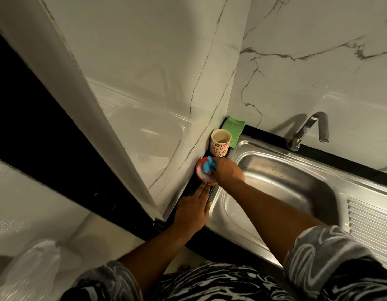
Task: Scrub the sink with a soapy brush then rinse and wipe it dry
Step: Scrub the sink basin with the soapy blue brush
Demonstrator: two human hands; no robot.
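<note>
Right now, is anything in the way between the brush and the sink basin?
Nothing visible. The right hand holds the blue brush on the red soap tub, right beside the basin; the cup stands behind, off that path.

Dim, yellowish light falls on the glossy marble wall (296,40), where the faucet (305,128) throws a soft shadow to its left. Glare streaks the steel sink (286,177). Wide-angle distortion bows straight edges, and the lower-left corner is blurred and hazy.

Black-and-white swirl-patterned short sleeves (331,259), bare forearms
</note>
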